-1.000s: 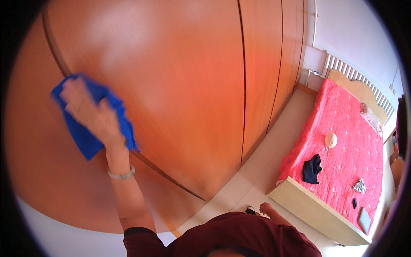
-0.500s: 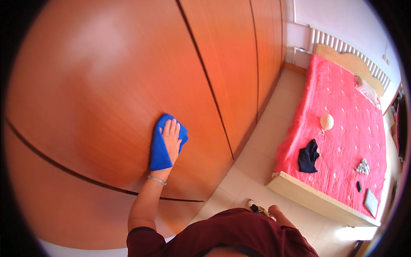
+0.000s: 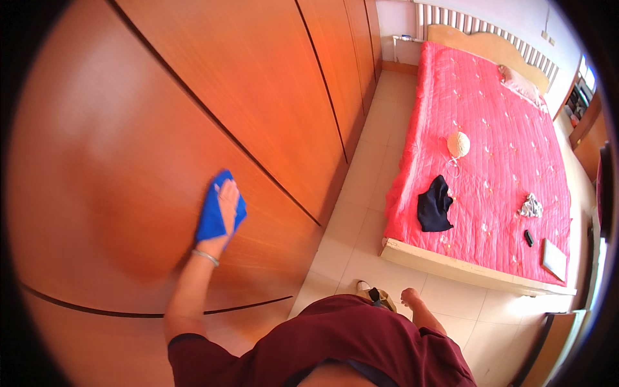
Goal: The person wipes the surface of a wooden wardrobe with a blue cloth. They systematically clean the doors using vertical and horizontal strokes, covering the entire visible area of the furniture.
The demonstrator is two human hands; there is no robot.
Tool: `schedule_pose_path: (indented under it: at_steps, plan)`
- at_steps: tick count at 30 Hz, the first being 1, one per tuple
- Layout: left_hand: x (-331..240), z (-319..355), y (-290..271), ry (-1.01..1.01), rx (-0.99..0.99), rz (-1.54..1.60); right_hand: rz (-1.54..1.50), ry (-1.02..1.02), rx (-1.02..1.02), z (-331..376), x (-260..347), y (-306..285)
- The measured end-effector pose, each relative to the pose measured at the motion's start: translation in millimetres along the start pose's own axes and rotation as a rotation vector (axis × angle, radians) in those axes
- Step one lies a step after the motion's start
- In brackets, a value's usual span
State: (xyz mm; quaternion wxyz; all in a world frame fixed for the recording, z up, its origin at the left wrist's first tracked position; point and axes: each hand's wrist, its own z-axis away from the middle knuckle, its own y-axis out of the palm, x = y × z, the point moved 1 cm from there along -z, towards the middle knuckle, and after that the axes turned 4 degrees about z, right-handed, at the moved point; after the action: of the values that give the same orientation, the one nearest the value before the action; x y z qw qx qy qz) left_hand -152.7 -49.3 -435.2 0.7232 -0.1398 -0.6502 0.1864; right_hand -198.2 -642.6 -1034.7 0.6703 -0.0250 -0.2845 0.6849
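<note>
My left hand [image 3: 228,205] lies over a blue cloth [image 3: 211,220] and presses it against an orange-brown wooden wardrobe door [image 3: 155,161]. The fingers point up the panel, and a fold of the cloth wraps the side of the hand. A bangle [image 3: 206,258] circles that wrist. By my right side hangs my right hand [image 3: 411,298], above the tiled floor and well apart from the bed. Its fingers look loosely curled, and nothing shows in them.
To the right stands a bed with a pink quilt [image 3: 490,174] and a pale footboard [image 3: 445,263]. On the quilt lie a round cream ball-like thing [image 3: 458,144], a dark garment [image 3: 434,205], a crumpled patterned cloth [image 3: 530,206], a small black object [image 3: 529,238] and a flat pale object [image 3: 554,259].
The view has swung right, so the wardrobe and bed sit further left in it. Against the door seam, my left hand and the blue cloth appear further left; the hand still presses the cloth.
</note>
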Motion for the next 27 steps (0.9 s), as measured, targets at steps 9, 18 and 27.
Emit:
schedule_pose_path:
  at_steps: [9,18,27]
  plan:
    - [291,-45,-129,-0.837,-0.529,-0.121,-0.633,0.101,-0.066,4,47,-22]
    - [257,-66,-122,-0.900,-0.397,-0.305,-0.366,0.074,-0.066,-15,16,-3]
    - [58,-87,-57,-0.293,-0.218,0.244,-0.482,-0.015,-0.310,-24,29,-6]
